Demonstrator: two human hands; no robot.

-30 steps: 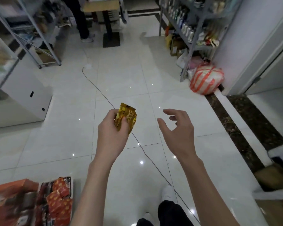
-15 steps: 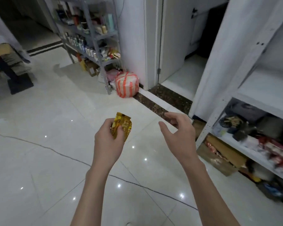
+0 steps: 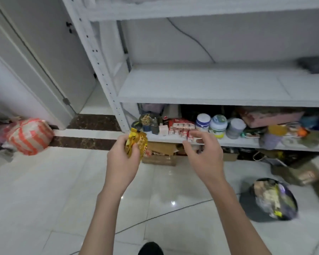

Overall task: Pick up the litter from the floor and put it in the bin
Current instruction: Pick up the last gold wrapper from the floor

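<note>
Bare white floor tile (image 3: 44, 199) lies open to the left and beneath both arms, crossed only by a thin dark cable (image 3: 166, 214). The bin (image 3: 271, 201), lower right, is heaped to its rim, leaving little room inside. Behind it, bags and cardboard boxes (image 3: 160, 155) crowd the floor under the white shelving unit (image 3: 210, 100). Jars (image 3: 203, 122) and packets pack the low shelf; the shelf above stands mostly free. A striped sack (image 3: 29, 136) blocks the left corner by the door.

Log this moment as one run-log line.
left hand: holds gold wrapper | right hand: open, empty | bin: on floor, lower right | wrapper not yet binned
</note>
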